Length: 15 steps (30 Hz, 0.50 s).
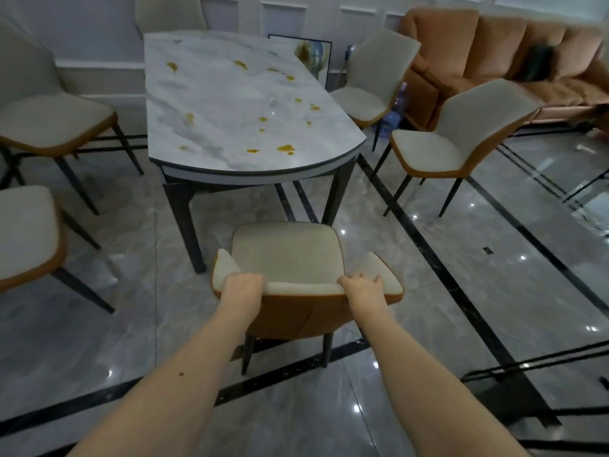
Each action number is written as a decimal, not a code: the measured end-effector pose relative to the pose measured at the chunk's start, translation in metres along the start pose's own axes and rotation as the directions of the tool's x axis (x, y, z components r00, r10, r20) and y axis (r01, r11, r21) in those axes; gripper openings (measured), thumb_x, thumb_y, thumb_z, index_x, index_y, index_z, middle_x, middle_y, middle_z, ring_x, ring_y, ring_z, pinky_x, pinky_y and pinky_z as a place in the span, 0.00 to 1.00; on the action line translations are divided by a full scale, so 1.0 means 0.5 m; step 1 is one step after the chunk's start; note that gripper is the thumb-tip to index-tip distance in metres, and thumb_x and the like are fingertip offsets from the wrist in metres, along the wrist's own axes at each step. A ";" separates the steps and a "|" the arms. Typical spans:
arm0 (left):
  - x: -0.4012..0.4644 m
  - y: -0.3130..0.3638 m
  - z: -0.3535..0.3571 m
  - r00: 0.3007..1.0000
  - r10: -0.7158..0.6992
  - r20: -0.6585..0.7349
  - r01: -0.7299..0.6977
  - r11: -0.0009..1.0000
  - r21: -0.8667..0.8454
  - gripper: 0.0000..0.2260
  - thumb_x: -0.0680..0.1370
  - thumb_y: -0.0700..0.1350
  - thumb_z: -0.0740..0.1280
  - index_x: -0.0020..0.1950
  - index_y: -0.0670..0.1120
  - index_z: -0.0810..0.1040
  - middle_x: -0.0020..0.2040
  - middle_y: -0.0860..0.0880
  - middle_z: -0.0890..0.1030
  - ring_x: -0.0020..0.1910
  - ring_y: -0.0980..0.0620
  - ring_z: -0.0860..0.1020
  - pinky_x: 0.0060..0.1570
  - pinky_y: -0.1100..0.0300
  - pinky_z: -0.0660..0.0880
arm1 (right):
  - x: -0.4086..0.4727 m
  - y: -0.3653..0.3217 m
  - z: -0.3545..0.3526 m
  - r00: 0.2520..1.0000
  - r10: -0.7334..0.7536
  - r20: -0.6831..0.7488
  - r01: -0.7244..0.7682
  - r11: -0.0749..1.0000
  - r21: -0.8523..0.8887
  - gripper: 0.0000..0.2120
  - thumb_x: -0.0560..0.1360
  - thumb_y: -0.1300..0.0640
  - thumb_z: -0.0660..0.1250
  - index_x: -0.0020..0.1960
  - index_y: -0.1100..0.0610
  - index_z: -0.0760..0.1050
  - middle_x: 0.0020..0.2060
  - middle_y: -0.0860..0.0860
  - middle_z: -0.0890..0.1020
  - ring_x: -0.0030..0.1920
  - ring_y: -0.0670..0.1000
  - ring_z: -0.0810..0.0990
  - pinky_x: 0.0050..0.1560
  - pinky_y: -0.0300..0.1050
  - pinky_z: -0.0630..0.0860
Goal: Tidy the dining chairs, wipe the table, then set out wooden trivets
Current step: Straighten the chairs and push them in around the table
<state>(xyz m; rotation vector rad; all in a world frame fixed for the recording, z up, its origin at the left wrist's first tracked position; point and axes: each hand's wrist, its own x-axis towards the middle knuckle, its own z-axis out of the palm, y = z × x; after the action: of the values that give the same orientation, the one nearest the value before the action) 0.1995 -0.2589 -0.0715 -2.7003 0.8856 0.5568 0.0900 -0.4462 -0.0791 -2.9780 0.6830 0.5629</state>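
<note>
Now gripping the top edge of the backrest of the near chair [286, 255]: left hand [243, 286] curled over the rim toward its left end, right hand [362, 286] likewise toward the right, fingers hooked over onto the cream front face, thumbs hidden behind. Nothing else held. Seat pointing away from the grip toward the near rounded end of the table [230, 133], its front edge just short of the table legs, not yet tucked under.

Probably moderate in weight: padded shell on thin dark legs, stiff enough to steer from the top rim. Likely to slide easily, perhaps skittishly, on the glossy tiled floor [428, 291]; a two-handed hold at the outer ends of the rim looks best against twisting.

Beyond the grip, orange spills [286, 148] scattered across the marble top, unwiped. Left of the grip, two chairs [49, 123] pulled well clear of the table; right and farther out, two more [461, 140] angled away, with another at the far end. Orange sofa [494, 54] beyond those. A blue water bottle [390, 122] on the floor behind the right chairs; contents impossible to tell. No trivets or cloth in view.
</note>
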 end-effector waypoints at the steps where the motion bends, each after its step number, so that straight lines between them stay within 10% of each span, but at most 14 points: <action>1: 0.011 0.001 -0.006 1.000 -0.007 -0.006 0.007 1.000 0.003 0.14 0.79 0.47 0.64 0.63 0.45 0.73 0.58 0.46 0.77 0.58 0.47 0.76 0.55 0.55 0.72 | 0.018 0.007 -0.004 1.000 -0.015 -0.010 0.015 1.000 -0.009 0.20 0.73 0.61 0.66 0.64 0.51 0.69 0.58 0.52 0.75 0.62 0.57 0.71 0.69 0.65 0.56; 15: 0.267 -0.059 -0.093 0.968 -0.170 -0.183 0.166 0.985 -0.040 0.11 0.75 0.48 0.68 0.56 0.47 0.74 0.52 0.48 0.80 0.53 0.48 0.79 0.50 0.56 0.73 | 0.329 0.017 -0.097 0.960 -0.222 -0.172 0.210 0.974 -0.085 0.19 0.73 0.55 0.68 0.62 0.51 0.70 0.57 0.51 0.77 0.59 0.55 0.73 0.64 0.55 0.65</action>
<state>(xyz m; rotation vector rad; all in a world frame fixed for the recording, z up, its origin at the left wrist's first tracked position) 0.3298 -0.3204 -0.0836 -2.8496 0.6856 0.2854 0.2404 -0.5274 -0.0918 -3.1364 0.3444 0.3108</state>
